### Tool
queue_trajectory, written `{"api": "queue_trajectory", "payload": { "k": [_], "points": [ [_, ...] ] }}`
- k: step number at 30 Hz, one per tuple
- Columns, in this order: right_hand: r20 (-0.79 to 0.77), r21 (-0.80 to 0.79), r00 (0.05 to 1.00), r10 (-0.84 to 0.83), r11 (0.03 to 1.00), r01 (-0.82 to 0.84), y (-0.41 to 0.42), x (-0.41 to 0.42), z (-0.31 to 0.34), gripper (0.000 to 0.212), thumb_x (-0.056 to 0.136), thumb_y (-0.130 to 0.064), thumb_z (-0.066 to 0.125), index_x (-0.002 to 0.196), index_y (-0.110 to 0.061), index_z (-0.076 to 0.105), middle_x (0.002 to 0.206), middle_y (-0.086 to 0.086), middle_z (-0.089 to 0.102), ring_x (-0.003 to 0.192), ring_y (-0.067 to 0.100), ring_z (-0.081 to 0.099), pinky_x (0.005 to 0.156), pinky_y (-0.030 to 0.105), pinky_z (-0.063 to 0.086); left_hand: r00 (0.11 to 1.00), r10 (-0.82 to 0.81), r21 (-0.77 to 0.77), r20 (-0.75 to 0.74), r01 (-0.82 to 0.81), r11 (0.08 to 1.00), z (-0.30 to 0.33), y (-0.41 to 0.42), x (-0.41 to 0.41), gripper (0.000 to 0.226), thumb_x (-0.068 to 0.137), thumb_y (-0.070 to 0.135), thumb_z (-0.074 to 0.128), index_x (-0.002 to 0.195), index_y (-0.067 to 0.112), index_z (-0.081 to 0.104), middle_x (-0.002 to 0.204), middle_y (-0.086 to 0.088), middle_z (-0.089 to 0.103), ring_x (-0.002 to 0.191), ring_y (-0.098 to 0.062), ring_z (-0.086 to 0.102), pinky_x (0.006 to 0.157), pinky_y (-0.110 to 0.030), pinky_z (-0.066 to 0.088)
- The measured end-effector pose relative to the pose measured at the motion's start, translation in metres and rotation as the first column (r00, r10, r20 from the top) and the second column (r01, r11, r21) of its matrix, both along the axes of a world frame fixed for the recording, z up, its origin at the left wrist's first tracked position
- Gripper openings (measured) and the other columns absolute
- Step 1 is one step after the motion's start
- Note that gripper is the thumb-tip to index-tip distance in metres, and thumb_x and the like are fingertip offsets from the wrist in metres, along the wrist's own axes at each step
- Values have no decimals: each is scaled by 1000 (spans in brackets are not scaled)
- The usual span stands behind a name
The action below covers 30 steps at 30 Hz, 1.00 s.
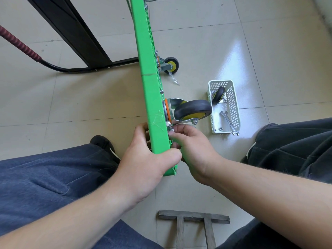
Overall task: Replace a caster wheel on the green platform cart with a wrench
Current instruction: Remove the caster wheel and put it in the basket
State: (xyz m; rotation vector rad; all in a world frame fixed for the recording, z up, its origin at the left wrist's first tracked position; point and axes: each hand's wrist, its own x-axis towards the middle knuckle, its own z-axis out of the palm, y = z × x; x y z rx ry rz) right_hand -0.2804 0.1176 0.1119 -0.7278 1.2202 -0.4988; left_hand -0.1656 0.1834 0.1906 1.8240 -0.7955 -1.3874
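At the left, the left hand grips the near corner of the green cart, which stands on edge, long axis near to far. Beside it the right hand pinches a bolt at the mounted caster, pointing right. Tightening probably remains; the wrench lies in the basket with another wheel.

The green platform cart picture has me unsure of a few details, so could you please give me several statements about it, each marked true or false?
1. The green platform cart stands on its edge. True.
2. The silver open-ended wrench is in the right hand. False: it lies in the white perforated plastic basket.
3. The left hand grips the cart's edge. True.
4. The basket holds no wheel. False: a spare black caster wheel sits in it.
5. The right hand's fingers pinch small hardware at the mounted grey and yellow caster's plate. True.
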Motion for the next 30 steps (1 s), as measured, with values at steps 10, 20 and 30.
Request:
{"api": "queue_trajectory", "payload": {
  "k": [10, 20, 30],
  "points": [
    [-74, 41, 997, 0, 999, 3, -2, 2, 6, 27, 93, -39, 70, 80, -17, 61, 79, 2, 59, 63, 18, 53, 64, 33, 45, 1000, 3, 2, -5, -3, 1000, 0, 0, -1, 56, 63, 25, 71, 116, 30, 55, 95, 6, 76, 81, -10, 72, 64, -21, 57],
    [-103, -49, 995, -11, 999, 6, 1, -2, 5, 6, 97, -18, 63, 93, -15, 65, 65, -8, 56, 53, 7, 48, 55, 25, 39, 1000, -8, 20, 23, 7, 1000, 1, 0, 0, 57, 62, 28, 72, 115, 33, 54, 96, 8, 76, 84, -11, 73, 66, -22, 58],
    [-266, 3, 950, 161, 986, -167, -7, -18, -19, 17, 98, -24, 52, 89, -16, 64, 81, 3, 62, 68, 21, 53, 61, 33, 42, 999, -30, 32, 35, 29, 999, 3, 0, 0, 59, 62, 30, 73, 118, 32, 54, 101, 11, 77, 91, -10, 75, 70, -26, 61]
  ]
}}
